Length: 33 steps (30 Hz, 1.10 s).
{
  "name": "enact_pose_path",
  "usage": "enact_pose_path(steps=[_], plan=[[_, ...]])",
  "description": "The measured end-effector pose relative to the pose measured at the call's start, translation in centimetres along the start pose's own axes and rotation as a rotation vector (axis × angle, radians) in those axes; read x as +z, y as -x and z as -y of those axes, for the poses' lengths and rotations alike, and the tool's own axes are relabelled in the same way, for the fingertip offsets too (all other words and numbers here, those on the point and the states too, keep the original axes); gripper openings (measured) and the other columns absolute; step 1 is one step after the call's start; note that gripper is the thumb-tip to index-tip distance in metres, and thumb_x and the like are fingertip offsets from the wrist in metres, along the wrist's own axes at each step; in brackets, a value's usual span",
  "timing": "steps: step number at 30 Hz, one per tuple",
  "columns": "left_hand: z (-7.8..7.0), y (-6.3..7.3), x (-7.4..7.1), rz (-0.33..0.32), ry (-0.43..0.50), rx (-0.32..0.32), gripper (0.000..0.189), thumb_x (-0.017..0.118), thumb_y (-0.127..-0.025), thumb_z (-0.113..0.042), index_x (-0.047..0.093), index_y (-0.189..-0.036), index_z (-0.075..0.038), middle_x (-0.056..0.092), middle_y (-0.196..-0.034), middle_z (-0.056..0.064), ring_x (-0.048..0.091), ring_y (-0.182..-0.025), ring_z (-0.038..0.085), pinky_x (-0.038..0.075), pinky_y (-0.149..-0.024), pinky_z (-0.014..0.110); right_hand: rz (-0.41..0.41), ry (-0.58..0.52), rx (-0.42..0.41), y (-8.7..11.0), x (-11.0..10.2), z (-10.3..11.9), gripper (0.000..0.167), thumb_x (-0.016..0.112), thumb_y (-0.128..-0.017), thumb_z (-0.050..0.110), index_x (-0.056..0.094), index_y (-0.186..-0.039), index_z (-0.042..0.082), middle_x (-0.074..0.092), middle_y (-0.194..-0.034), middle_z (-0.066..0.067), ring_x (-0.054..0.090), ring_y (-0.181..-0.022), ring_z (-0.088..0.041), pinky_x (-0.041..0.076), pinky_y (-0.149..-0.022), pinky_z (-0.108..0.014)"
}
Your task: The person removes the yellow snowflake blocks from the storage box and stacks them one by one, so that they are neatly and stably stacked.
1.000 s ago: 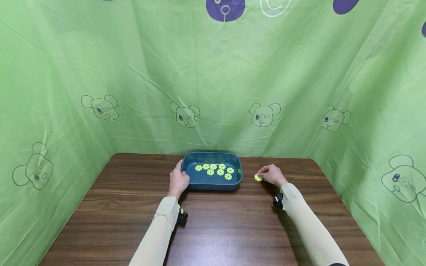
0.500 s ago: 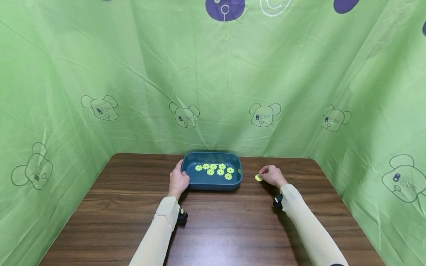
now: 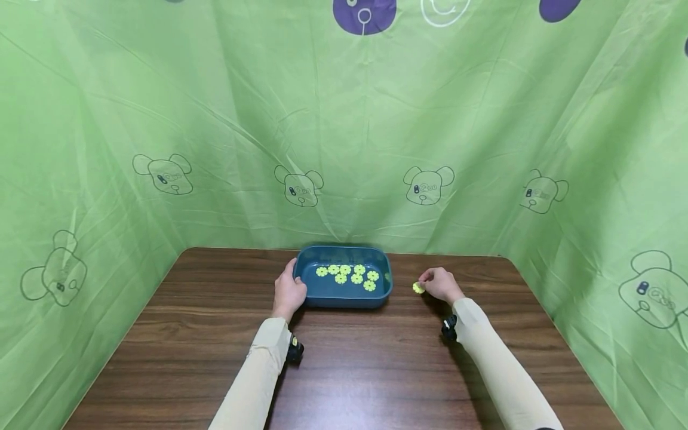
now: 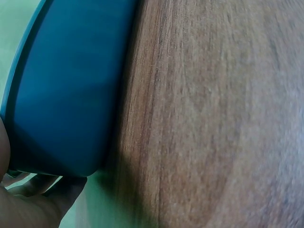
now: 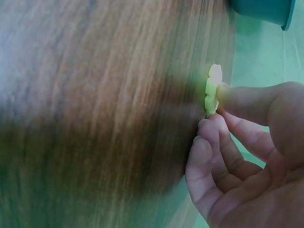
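Observation:
My left hand point(image 3: 289, 292) grips the left end of a dark blue plastic basin point(image 3: 344, 302), its thumb at the rim. In the left wrist view the fingers point(image 4: 40, 204) reach round the basin's end wall point(image 4: 66, 95). Several small yellow-green flower-shaped pieces point(image 3: 357, 279) lie on the basin's floor. To the right of the basin, my right hand point(image 3: 442, 283) pinches one more flower-shaped piece point(image 3: 418, 288) close over the table. The right wrist view has the thumb point(image 5: 247, 102) against the piece point(image 5: 213, 90), with the other fingers curled beside it.
The brown wood-grain table point(image 3: 355, 370) carries the basin near its back edge. A green curtain point(image 3: 344, 137) printed with bear faces stands behind the table and on both sides. Each wrist wears a small black camera.

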<state>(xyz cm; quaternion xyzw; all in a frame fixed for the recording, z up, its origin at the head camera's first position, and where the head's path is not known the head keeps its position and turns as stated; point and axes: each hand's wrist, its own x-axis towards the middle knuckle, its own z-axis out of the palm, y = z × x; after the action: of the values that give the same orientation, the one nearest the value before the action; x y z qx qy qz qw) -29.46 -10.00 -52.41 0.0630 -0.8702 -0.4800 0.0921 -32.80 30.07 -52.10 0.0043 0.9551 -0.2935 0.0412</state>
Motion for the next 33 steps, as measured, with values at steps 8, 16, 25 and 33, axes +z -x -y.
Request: enact_pose_path(steps=[8,16,25,33], plan=[[0.05,-0.05,-0.06,-0.005,0.0,0.004,0.057,0.047,-0.097,-0.002,0.04,-0.154,-0.006,0.05,-0.15,0.025,0.047,-0.139,0.043,0.04,-0.114,0.054,-0.003,0.011,-0.011,0.2,-0.05,0.24,0.015,0.071,-0.093,0.019,0.074,-0.093,0.005,0.072,-0.091,-0.007,0.061,-0.088,-0.025,0.049,-0.079,-0.038],[-0.25,0.0,-0.12,-0.006,0.014,0.0,0.057,0.046,-0.098,-0.002,0.04,-0.154,-0.006,0.049,-0.151,0.025,0.046,-0.139,0.043,0.039,-0.114,0.055,-0.002,0.017,-0.007,0.18,-0.1,0.37,0.014,0.071,-0.093,0.019,0.073,-0.093,0.005,0.072,-0.093,-0.007,0.061,-0.09,-0.026,0.05,-0.082,-0.041],[-0.15,0.03,-0.19,-0.005,0.002,0.005,0.057,0.045,-0.098,-0.002,0.039,-0.155,-0.006,0.049,-0.151,0.026,0.046,-0.139,0.043,0.04,-0.114,0.055,-0.011,0.028,-0.018,0.16,-0.02,0.28,0.015,0.071,-0.092,0.021,0.073,-0.092,0.007,0.072,-0.094,-0.008,0.063,-0.092,-0.028,0.05,-0.086,-0.045],[-0.12,0.18,-0.09,-0.01,-0.001,0.004,0.057,0.046,-0.098,-0.001,0.04,-0.154,-0.006,0.049,-0.15,0.026,0.046,-0.139,0.043,0.04,-0.115,0.054,-0.01,0.026,-0.01,0.25,0.11,0.21,0.014,0.071,-0.092,0.02,0.073,-0.092,0.007,0.072,-0.095,-0.008,0.063,-0.093,-0.027,0.051,-0.087,-0.046]])
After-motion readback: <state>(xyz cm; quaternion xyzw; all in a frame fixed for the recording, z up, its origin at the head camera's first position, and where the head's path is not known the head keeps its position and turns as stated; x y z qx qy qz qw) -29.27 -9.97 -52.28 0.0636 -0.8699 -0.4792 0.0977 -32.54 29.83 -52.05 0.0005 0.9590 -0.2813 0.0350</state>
